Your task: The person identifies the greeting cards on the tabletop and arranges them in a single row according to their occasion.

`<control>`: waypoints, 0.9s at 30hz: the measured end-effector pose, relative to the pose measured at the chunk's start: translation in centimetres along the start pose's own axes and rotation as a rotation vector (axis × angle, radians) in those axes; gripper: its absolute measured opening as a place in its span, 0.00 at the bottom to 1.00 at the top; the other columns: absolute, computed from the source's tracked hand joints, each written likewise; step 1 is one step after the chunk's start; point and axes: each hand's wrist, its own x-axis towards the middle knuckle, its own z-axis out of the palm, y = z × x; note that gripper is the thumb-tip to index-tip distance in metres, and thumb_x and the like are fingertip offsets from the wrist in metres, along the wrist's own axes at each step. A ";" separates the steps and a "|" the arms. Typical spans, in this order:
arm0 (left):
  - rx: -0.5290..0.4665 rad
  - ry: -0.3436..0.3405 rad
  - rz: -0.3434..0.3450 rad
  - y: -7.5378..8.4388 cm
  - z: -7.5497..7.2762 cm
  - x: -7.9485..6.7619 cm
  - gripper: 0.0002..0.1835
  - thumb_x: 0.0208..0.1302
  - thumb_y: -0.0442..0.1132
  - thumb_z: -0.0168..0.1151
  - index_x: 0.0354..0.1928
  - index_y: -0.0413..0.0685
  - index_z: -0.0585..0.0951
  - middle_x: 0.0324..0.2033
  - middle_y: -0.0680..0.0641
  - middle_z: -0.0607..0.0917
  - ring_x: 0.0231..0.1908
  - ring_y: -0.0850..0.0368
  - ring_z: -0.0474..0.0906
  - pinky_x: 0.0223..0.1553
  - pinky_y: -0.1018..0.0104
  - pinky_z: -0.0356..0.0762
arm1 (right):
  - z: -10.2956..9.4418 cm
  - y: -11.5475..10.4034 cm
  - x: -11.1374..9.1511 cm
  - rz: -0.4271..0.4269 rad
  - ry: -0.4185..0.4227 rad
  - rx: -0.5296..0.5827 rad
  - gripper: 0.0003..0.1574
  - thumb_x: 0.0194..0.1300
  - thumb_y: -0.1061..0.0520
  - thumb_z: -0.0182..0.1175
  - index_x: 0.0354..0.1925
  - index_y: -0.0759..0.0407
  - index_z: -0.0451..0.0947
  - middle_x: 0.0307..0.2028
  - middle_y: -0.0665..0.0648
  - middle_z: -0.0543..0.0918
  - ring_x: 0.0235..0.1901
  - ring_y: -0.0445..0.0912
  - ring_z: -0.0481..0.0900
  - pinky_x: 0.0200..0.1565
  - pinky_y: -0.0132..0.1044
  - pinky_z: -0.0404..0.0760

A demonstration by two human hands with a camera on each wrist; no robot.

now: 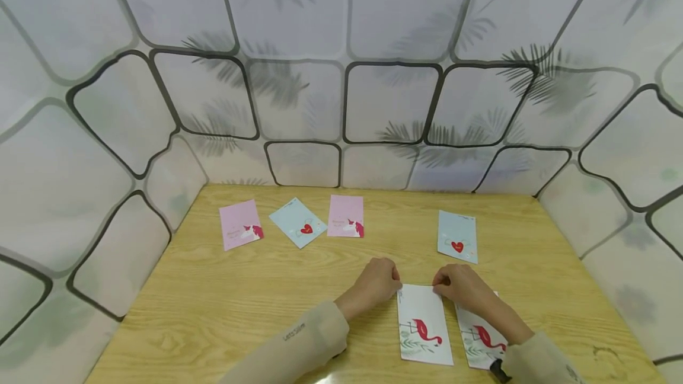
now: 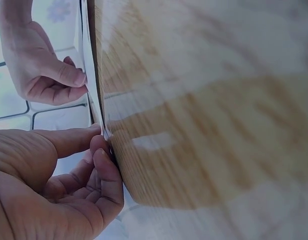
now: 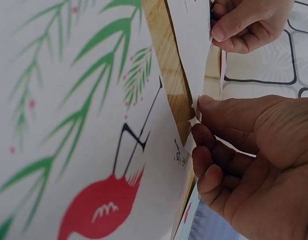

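Observation:
A white flamingo card (image 1: 424, 325) lies near the front of the table, its top edge between my two hands. At its top left corner my left hand (image 1: 375, 282) pinches the card between thumb and fingertips. The thumb and forefinger of my right hand (image 1: 465, 289) pinch the top right corner. In the left wrist view both hands grip the card's thin edge, seen side-on just off the wood. A second flamingo card (image 1: 479, 336) lies to the right, partly hidden under my right wrist; its red bird and green leaves fill much of the right wrist view (image 3: 101, 205).
Along the back left lie a pink unicorn card (image 1: 240, 224), a tilted blue heart card (image 1: 297, 222) and another pink unicorn card (image 1: 345, 215). Another blue heart card (image 1: 457, 236) lies beyond my right hand. Patterned fabric walls (image 1: 299, 99) enclose the wooden table (image 1: 256, 289).

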 end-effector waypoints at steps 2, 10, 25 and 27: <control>-0.005 -0.004 -0.007 0.0 0.0 0.0 0.07 0.64 0.31 0.71 0.28 0.43 0.83 0.25 0.52 0.80 0.25 0.61 0.72 0.28 0.69 0.73 | 0.0 0.0 0.0 0.006 0.003 0.002 0.06 0.63 0.64 0.71 0.30 0.56 0.85 0.26 0.45 0.79 0.25 0.38 0.70 0.29 0.32 0.73; -0.027 -0.012 -0.021 0.2 0.0 -0.1 0.09 0.65 0.32 0.71 0.27 0.44 0.82 0.24 0.53 0.79 0.24 0.62 0.71 0.26 0.70 0.71 | 0.0 -0.1 -0.1 0.027 0.013 -0.002 0.03 0.66 0.62 0.70 0.33 0.59 0.87 0.26 0.46 0.80 0.24 0.38 0.70 0.28 0.32 0.72; 0.024 0.024 -0.018 1.0 -2.3 1.0 0.08 0.70 0.43 0.69 0.37 0.46 0.84 0.28 0.55 0.82 0.24 0.63 0.72 0.25 0.70 0.71 | -2.3 -0.2 -0.3 -0.027 0.041 0.019 0.04 0.70 0.60 0.67 0.38 0.61 0.86 0.29 0.46 0.82 0.27 0.38 0.73 0.29 0.34 0.76; 0.027 0.033 -0.007 1.3 -3.1 1.4 0.09 0.71 0.44 0.69 0.39 0.46 0.85 0.29 0.55 0.82 0.23 0.63 0.72 0.25 0.69 0.70 | -2.8 0.1 -0.2 -0.039 0.045 0.021 0.05 0.70 0.60 0.67 0.39 0.63 0.86 0.29 0.47 0.82 0.28 0.38 0.74 0.29 0.34 0.76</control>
